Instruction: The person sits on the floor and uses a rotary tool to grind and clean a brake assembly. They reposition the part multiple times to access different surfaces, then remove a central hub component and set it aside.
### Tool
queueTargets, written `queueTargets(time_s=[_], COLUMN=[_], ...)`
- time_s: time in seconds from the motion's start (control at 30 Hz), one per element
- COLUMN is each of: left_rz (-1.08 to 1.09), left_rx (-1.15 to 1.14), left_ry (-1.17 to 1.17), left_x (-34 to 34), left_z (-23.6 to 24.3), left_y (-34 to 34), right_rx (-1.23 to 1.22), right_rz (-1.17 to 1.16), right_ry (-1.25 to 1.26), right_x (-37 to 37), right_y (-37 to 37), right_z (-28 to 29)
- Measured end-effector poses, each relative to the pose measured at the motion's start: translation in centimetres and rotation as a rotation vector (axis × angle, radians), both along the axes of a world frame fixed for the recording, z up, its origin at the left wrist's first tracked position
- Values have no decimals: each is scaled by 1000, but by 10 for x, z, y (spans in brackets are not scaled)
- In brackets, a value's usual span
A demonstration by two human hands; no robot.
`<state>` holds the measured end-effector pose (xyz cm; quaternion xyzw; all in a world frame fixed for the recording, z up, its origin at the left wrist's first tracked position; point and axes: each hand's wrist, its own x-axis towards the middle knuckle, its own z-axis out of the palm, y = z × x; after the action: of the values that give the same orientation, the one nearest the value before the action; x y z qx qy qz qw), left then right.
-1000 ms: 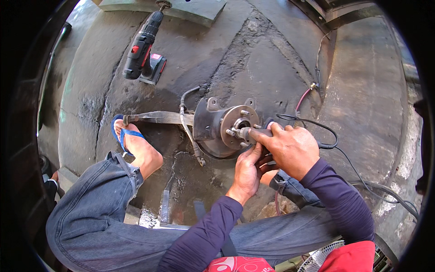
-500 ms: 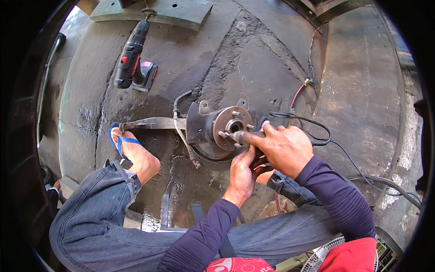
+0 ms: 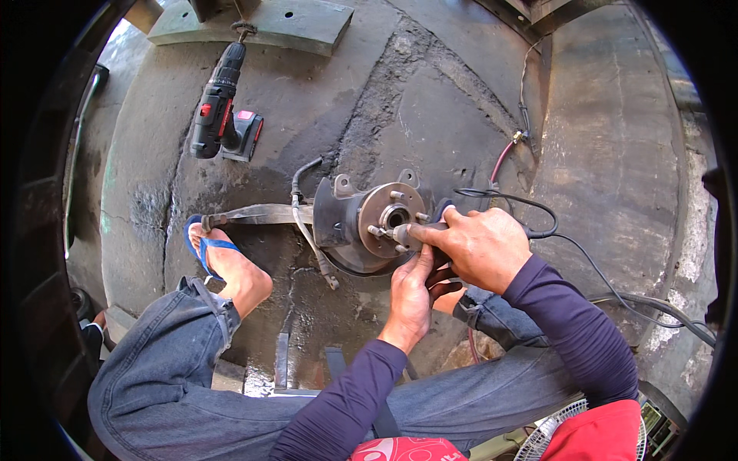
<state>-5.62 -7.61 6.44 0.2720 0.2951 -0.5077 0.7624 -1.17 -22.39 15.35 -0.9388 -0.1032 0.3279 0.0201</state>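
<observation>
A wheel hub with protruding studs is mounted on a steering knuckle with a dark backing plate and a long metal arm reaching left. My right hand is wrapped round a grey cylindrical corded tool, whose tip is at the hub's lower studs; whether it touches cannot be told. My left hand is closed on the same tool from below, its thumb up under the body and its other fingers partly hidden. A hose with metal fittings lies left of the hub.
A black and red cordless drill lies upper left, near a metal plate. A red hose and black cables run along the right. My sandalled feet straddle the assembly on cracked concrete; a white fan grille shows below.
The whole view has shifted slightly, putting the drill and hub lower and further left in the picture. Both hands keep their hold on the tool at the hub.
</observation>
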Motion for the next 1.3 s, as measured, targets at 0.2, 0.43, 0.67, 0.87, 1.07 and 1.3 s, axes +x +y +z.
queueTargets(time_s=[0.2,0.43,0.67,0.87,1.07,1.3], left_rz=[1,14,11,26,8,28], left_rx=[-3,-7,-10,-8,5,-7], left_ry=[-3,-28,-50,-57,-37,-41], left_x=[2,2,4,6,6,4], left_z=[2,2,-3,-4,-1,-2], left_y=[-1,-3,-6,-8,-7,-6], right_rx=[8,-2,-39,-46,-30,-38], right_rz=[11,24,32,30,35,67], right_ry=[-20,-35,-26,-12,40,10], right_x=[1,2,6,10,10,7], right_y=[-1,-2,-3,-2,-3,-4], right_z=[1,0,0,2,1,-2])
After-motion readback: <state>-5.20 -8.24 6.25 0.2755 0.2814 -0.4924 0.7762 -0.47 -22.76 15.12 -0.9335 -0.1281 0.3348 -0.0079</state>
